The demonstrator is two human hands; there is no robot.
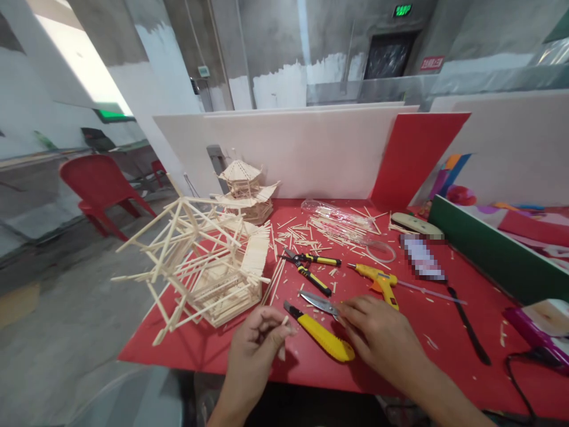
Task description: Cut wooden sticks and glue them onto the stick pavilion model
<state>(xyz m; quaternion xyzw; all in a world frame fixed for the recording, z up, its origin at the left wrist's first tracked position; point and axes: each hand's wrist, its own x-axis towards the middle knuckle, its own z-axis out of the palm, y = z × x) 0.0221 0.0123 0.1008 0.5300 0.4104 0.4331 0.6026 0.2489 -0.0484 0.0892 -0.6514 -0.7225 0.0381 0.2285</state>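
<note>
My left hand (255,347) is closed at the table's front edge, pinching a short wooden stick (285,321) between thumb and fingers. My right hand (377,332) is curled over the handles of a pair of scissors (316,301), whose blades point left, low over the red table (302,379). Between the hands lies a yellow utility knife (329,341). Yellow-and-black cutters (306,274) lie beyond the scissors with their handles spread. A yellow glue gun (377,277) rests just past my right hand. Left of my left hand stands an open frame of wooden sticks (191,249).
A finished-looking stick pagoda (242,187) stands at the back left. Loose sticks (302,237) and a plastic bag of sticks (338,219) cover the back middle. A phone-like blurred item (422,258), a green board (493,249) and a purple device (533,338) are at right.
</note>
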